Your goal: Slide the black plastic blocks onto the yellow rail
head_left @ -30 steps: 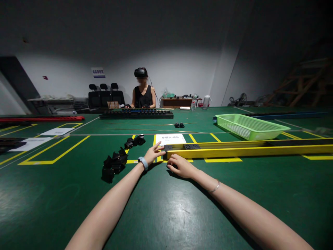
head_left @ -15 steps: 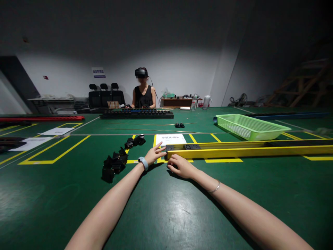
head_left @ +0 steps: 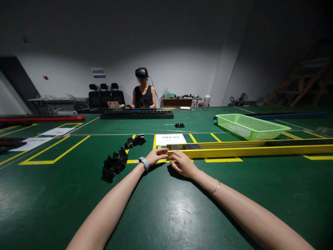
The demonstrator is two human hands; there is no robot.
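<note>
The counter (head_left: 161, 211) has a green top marked with yellow tape (head_left: 223, 160). On it a yellow rail (head_left: 249, 151) stretches away to the right from the left hand (head_left: 156, 157) and right hand (head_left: 183, 164). Black parts (head_left: 116, 161) lie in a curved heap left of the left hand. Beyond both hands is a white printed sheet (head_left: 170, 139); farther off lie thin rods (head_left: 140, 124), two small black pieces (head_left: 179, 125) and a long black rail (head_left: 137, 116). A green basket (head_left: 249, 134) sits beyond the right hand, well to its right.

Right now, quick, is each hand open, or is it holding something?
Left hand: open, fingers stretched to the end of the yellow rail.
Right hand: half curled against the rail's near side; can't tell if it's gripping.
</note>
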